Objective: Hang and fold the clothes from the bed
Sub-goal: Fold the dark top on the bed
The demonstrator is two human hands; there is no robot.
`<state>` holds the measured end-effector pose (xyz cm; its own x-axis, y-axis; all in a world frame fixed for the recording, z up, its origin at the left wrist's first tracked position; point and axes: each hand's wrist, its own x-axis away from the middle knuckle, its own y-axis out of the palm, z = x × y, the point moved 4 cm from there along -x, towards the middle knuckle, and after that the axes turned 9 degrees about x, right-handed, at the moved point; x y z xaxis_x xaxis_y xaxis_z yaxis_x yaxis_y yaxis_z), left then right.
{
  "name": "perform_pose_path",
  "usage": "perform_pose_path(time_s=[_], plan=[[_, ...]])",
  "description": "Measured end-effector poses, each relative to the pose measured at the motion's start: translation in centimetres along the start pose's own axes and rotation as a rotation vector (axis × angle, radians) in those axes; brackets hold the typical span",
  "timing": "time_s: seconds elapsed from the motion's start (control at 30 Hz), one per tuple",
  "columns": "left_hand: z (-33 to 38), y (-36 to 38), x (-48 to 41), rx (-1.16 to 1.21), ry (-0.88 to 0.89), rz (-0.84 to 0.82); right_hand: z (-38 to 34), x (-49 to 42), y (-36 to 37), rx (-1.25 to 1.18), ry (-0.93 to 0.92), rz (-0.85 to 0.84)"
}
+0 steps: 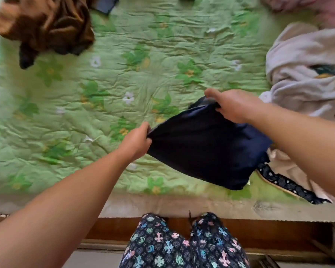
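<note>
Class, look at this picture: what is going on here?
A person grips a navy garment, left hand at one edge, right hand at the other, holding it stretched over the green quilt. A brown garment and a pale garment lie crumpled on the quilt.

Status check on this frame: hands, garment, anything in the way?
Hands: left hand and right hand both grip navy garment, held over green quilt. Aside: brown clothes, pale clothes.

A home bedroom: bed (182, 207) under green floral quilt (124, 55), strewn with clothes (306, 60).
</note>
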<state>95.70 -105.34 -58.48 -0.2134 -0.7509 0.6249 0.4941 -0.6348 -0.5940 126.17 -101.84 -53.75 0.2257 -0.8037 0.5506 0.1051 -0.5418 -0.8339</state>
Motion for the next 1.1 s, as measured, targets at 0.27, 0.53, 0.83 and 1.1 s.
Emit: perform_pose_path(time_s=[0.27,0.53,0.83,1.1], plan=[[10.4,-15.8,8.4,-0.118,0.204,0.187,-1.6,10.8,-15.7,-0.051,0.059,0.179],[18.1,-31.1,19.1,-0.193,0.366,0.553,-2.6,18.7,-30.6,0.024,0.076,0.485],[21.6,-39.5,26.6,0.008,0.52,0.712,-4.6,23.1,-37.1,0.072,0.147,0.764],[28.7,-40.2,28.9,0.425,0.598,0.492,-1.5,22.5,-36.8,-0.142,0.39,0.719]])
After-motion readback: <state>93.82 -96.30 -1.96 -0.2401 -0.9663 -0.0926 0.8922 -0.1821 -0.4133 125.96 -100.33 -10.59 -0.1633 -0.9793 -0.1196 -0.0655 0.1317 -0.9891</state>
